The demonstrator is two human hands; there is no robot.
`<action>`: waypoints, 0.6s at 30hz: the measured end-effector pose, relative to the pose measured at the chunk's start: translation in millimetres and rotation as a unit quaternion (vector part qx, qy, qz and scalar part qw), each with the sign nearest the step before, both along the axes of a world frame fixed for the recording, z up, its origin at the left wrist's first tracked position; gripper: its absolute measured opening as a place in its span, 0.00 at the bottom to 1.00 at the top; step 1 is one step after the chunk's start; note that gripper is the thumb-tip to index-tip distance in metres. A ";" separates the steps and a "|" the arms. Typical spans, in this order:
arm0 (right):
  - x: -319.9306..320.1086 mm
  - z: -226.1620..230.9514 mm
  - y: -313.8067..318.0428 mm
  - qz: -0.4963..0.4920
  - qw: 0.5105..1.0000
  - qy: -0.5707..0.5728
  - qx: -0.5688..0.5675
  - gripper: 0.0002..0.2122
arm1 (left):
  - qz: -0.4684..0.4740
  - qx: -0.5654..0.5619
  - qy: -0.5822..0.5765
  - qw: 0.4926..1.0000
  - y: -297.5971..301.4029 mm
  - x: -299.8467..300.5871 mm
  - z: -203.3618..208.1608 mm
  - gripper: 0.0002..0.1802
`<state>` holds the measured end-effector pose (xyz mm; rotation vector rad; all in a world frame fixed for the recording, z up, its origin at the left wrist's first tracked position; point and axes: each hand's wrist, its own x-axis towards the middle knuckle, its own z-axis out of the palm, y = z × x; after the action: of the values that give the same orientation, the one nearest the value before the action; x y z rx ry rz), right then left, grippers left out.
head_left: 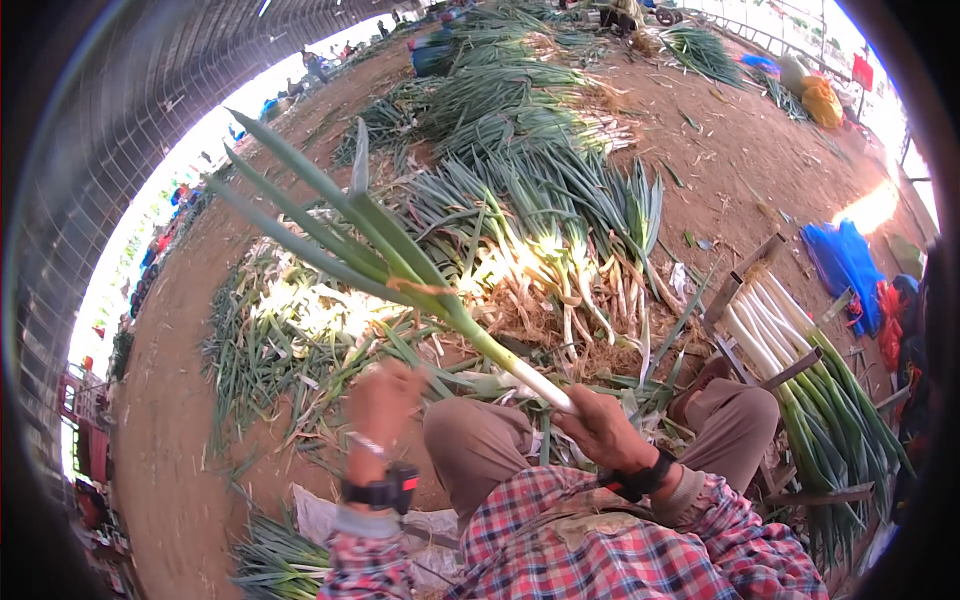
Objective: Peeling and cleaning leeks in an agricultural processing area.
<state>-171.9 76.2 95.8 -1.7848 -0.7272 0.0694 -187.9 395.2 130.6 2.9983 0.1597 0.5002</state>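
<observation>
My right hand (602,430) is closed round the white lower end of a large green onion (468,328), held over my knees. Its stalk slants up to the left, and its long green leaves fan out beyond. A brownish strip of leaf hangs where the leaves part. Smeared by motion, my left hand (385,402) is below the stalk and apart from it; its fingers cannot be made out. Untrimmed green onions (560,240) with brown roots lie in a heap on the ground in front of me.
To my right, a rack (822,372) holds peeled green onions (790,335), white ends uppermost. Stripped leaves (265,360) litter the ground at left. More green onions (520,110) are heaped farther off. Blue bags (845,262) and a yellow sack (822,102) lie at right.
</observation>
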 end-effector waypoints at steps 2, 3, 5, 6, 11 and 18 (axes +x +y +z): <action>-8.4 3.8 -2.9 0.014 0.999 0.034 -0.009 0.10 | 0.077 -0.102 -0.221 0.967 -8.7 -10.0 68.5 0.12; -10.3 2.9 -2.8 0.015 0.999 0.039 -0.002 0.10 | 0.031 -0.151 -0.220 0.963 -21.5 -11.0 94.8 0.13; -8.7 4.2 1.0 0.030 0.999 0.041 0.007 0.09 | -0.025 -0.158 -0.169 0.973 -39.4 2.0 114.1 0.13; -7.9 4.5 3.1 0.043 0.997 0.067 0.011 0.10 | -0.039 -0.120 -0.114 0.985 -41.9 13.1 113.6 0.13; 0.2 -1.6 -4.8 0.099 0.967 0.230 0.052 0.14 | -0.104 -0.220 -0.310 0.919 39.1 33.1 120.0 0.10; 2.5 13.1 -1.0 0.229 0.859 0.409 0.206 0.13 | 0.049 -0.735 -0.540 0.408 294.2 -116.4 34.4 0.20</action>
<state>-169.5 75.2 109.0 -0.9826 -0.4618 0.8754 -304.2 689.4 165.1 0.5969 0.3567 1.2218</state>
